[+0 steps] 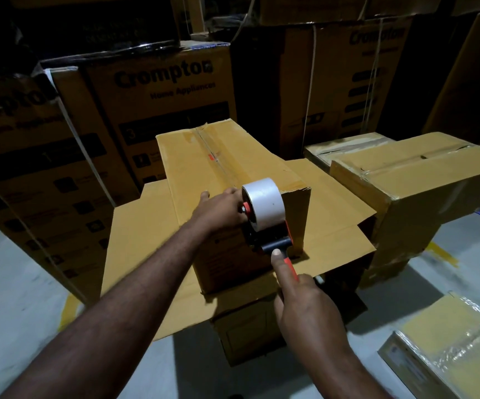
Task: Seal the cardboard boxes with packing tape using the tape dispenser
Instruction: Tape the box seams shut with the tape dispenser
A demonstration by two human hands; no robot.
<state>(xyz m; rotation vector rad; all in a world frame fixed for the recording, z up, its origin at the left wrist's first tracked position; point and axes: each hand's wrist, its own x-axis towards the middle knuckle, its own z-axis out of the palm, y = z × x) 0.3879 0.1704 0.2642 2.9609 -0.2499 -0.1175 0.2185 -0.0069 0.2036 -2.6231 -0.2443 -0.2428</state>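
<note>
A plain cardboard box (221, 156) stands on the open flaps of a larger box (141, 254) in the middle of the head view. Clear tape runs along its top seam. The tape dispenser (264, 217), black and red with a white roll, sits at the box's near top edge and hangs down its front face. My right hand (305, 306) grips the red handle, with the thumb stretched along it. My left hand (218, 208) rests on the box top beside the roll, fingers spread flat; its fingertips are hidden behind the roll.
Tall printed appliance cartons (158, 110) stand stacked behind and to the left. Two taped boxes (405, 180) sit at the right, close to the working box. A plastic-wrapped carton (448, 347) lies at the lower right. Grey floor (17, 312) shows at the left and front.
</note>
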